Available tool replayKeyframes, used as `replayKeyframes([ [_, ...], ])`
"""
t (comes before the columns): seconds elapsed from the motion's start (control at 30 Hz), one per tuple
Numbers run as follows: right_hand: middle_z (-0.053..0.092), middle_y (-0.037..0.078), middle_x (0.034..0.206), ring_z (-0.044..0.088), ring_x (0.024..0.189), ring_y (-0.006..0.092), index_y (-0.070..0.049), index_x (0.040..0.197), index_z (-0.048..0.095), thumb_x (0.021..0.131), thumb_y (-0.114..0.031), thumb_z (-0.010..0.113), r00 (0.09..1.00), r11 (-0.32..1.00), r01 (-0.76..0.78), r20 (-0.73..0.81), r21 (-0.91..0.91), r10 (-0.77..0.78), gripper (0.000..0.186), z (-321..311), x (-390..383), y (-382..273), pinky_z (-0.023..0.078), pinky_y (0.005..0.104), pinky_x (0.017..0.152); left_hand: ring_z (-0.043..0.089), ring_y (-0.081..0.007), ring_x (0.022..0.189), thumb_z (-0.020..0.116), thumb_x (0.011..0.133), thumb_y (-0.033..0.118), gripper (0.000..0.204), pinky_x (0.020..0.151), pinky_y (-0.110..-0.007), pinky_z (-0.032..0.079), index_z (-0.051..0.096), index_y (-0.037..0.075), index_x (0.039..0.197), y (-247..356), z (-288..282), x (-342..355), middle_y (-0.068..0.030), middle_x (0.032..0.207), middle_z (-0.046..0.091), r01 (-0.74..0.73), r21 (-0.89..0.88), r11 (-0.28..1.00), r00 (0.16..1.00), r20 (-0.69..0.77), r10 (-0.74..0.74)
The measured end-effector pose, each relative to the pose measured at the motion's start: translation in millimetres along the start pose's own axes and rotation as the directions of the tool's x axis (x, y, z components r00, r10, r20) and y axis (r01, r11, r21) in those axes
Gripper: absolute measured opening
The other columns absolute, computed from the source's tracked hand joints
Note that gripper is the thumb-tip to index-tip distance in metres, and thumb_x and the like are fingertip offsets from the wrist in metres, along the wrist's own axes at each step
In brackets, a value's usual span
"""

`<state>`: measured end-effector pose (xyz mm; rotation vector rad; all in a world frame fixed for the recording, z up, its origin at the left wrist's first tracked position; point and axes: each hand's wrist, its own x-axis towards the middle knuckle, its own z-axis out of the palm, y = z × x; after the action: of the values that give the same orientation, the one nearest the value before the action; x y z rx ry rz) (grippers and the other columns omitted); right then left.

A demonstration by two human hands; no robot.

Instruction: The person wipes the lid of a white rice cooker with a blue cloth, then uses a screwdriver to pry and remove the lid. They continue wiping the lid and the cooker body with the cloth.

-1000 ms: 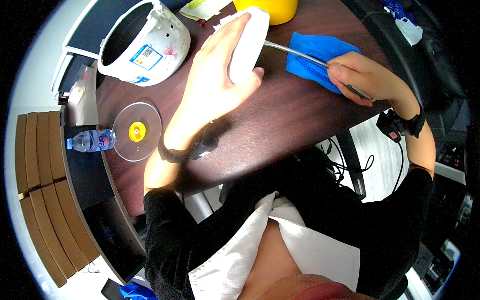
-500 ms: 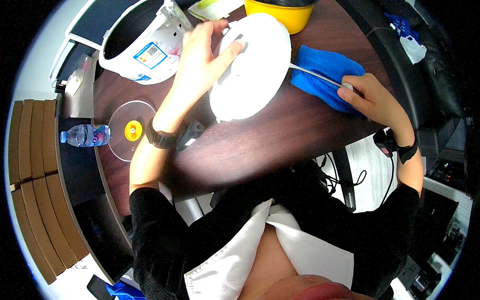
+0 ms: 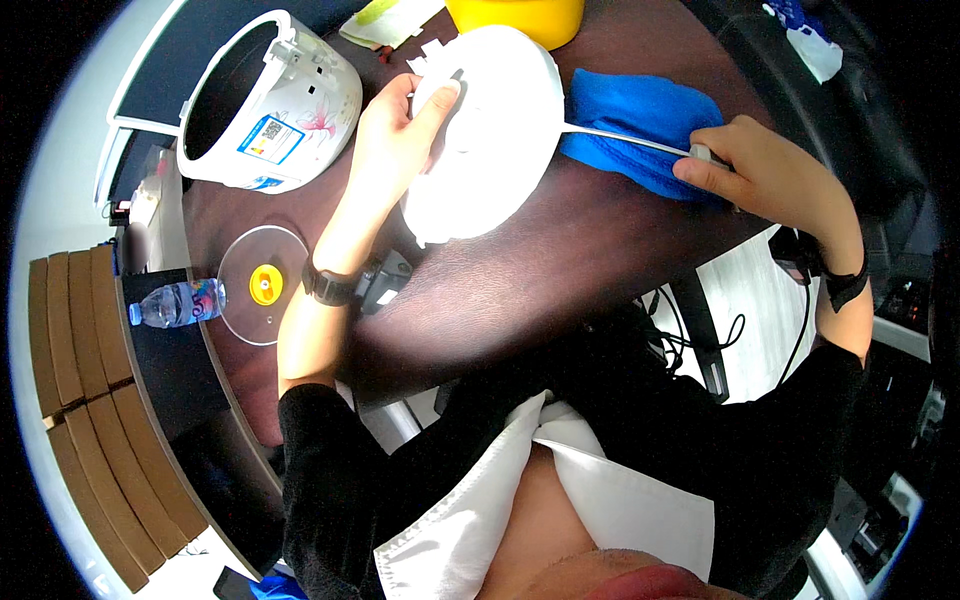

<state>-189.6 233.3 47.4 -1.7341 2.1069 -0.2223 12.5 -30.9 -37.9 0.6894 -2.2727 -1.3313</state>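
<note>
A round white plastic lid (image 3: pixel 505 150) with a glossy, overexposed face is held tilted above the dark table. My left hand (image 3: pixel 395 140) grips its left rim, thumb on the face and fingers behind, partly hidden. Closed around the handle of a screwdriver (image 3: pixel 630 140), my right hand (image 3: pixel 745 165) points the long thin metal shaft leftward. The shaft meets the lid's right edge; its tip cannot be made out there. Beneath the shaft lies a crumpled blue cloth (image 3: pixel 640 105). To the left stands a white rice cooker body (image 3: pixel 310 125), open at the top, with a flower print.
Behind the lid is a yellow bowl (image 3: pixel 530 20). A clear glass lid (image 3: pixel 240 315) with a yellow knob lies at the left, beside a water bottle (image 3: pixel 175 303). Black cables (image 3: pixel 690 335) hang past the table edge (image 3: pixel 600 300). Brown boxes (image 3: pixel 100 420) are stacked far left.
The whole view has shifted slightly. The screwdriver shaft now lies more level against the lid's right edge, with my right hand a little higher. Both hands keep their holds.
</note>
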Motion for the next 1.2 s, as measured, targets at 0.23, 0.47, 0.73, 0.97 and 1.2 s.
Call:
replayKeyframes([
  [0.23,0.052,0.014,0.059,0.054,0.052,0.0261,-0.001,0.069,0.058,0.095,-0.045,0.051,0.995,0.997,-0.061,0.078,-0.046,0.065,0.052,-14,2,-7,0.042,0.0360,0.053,0.050,-0.0051,0.045,0.064,0.091,0.035,0.038,0.041,-0.021,0.038,0.060,-0.002,0.098,-1,2,1,-0.0018,0.061,0.059,0.000,-0.005,1.000,1.000,-0.011,0.000],
  [0.47,0.051,0.007,0.057,0.050,0.048,0.0180,-0.004,0.071,0.059,0.096,-0.044,0.050,0.973,0.982,-0.140,0.164,-0.124,0.159,0.048,-28,8,-22,0.041,0.0295,0.050,0.052,-0.0051,0.047,0.064,0.091,0.034,0.038,0.043,-0.020,0.040,0.061,-0.002,0.100,-4,0,1,-0.0020,0.062,0.060,0.021,0.002,1.000,1.000,-0.023,-0.021],
  [0.73,0.052,0.009,0.059,0.051,0.048,0.0182,-0.004,0.069,0.059,0.096,-0.044,0.051,0.973,0.976,-0.159,0.145,-0.148,0.181,0.049,-23,8,-16,0.042,0.0294,0.050,0.058,-0.0080,0.054,0.064,0.091,0.034,0.039,0.050,-0.023,0.046,0.063,-0.003,0.100,-3,2,2,-0.0059,0.066,0.064,0.006,0.082,0.997,0.999,-0.041,-0.002],
  [0.97,0.051,0.009,0.062,0.051,0.052,0.0187,-0.003,0.069,0.059,0.096,-0.045,0.051,0.933,0.940,-0.285,0.172,-0.186,0.317,0.050,-27,11,-24,0.042,0.0305,0.052,0.062,-0.0116,0.059,0.064,0.091,0.035,0.040,0.055,-0.026,0.049,0.063,-0.004,0.100,-4,3,3,-0.0097,0.069,0.065,-0.009,0.174,0.985,0.997,-0.074,0.022],
  [1.2,0.055,0.018,0.054,0.060,0.044,0.0257,0.004,0.072,0.059,0.097,-0.041,0.048,0.960,0.974,-0.183,0.189,-0.133,0.206,0.054,-27,13,-20,0.047,0.0353,0.042,0.058,-0.0103,0.054,0.064,0.091,0.034,0.038,0.051,-0.024,0.046,0.063,-0.003,0.099,-4,1,3,-0.0063,0.065,0.062,-0.015,0.179,0.984,0.996,-0.082,0.030],
])
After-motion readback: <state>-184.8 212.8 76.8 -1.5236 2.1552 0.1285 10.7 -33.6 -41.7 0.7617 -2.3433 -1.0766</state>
